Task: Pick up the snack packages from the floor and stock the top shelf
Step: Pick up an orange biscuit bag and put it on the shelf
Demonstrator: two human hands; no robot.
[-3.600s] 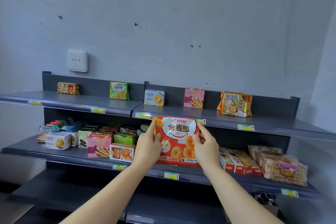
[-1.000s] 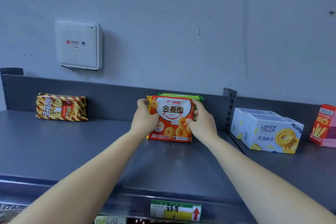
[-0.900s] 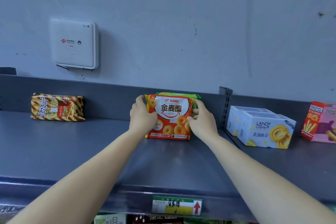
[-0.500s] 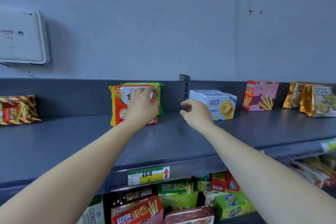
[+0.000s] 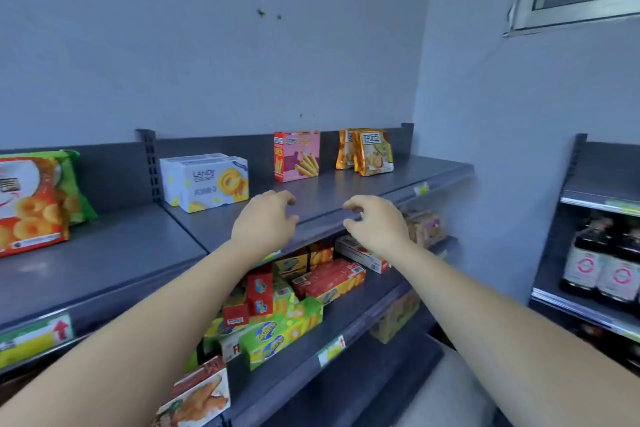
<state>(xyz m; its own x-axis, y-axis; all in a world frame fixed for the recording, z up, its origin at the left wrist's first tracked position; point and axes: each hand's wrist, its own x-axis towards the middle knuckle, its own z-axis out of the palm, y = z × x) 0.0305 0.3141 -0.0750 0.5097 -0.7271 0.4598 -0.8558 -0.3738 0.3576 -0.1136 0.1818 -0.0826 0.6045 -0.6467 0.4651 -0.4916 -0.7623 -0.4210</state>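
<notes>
reaching out side by side, left hand (image 5: 264,220) and right hand (image 5: 375,222) hold nothing, fingers loosely bent over the top shelf (image 5: 346,191).

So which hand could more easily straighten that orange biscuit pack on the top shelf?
Left, probably. The orange biscuit pack stands far to the left; the left hand hovers empty on that side, while the right hand is farther off.

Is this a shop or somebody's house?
Most likely a small shop: metal shelves hold snack boxes, price tags line the shelf edges, and rows of bottles stand on the next rack.
</notes>
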